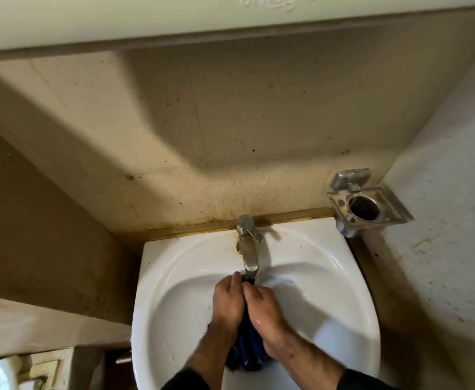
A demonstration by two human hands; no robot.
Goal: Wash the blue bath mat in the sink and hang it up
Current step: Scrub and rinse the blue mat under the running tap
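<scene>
Gripping the bunched blue bath mat point(249, 351) between them, the left hand point(227, 301) and right hand point(264, 308) hold it in the middle of the white sink point(174, 277), its top end under the chrome faucet point(249, 249) spout at the back rim.

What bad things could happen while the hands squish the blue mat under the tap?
The blue mat is bunched between the left hand and right hand right under the faucet, so water may splash over the sink rim. Knuckles could also bump the spout.
</scene>
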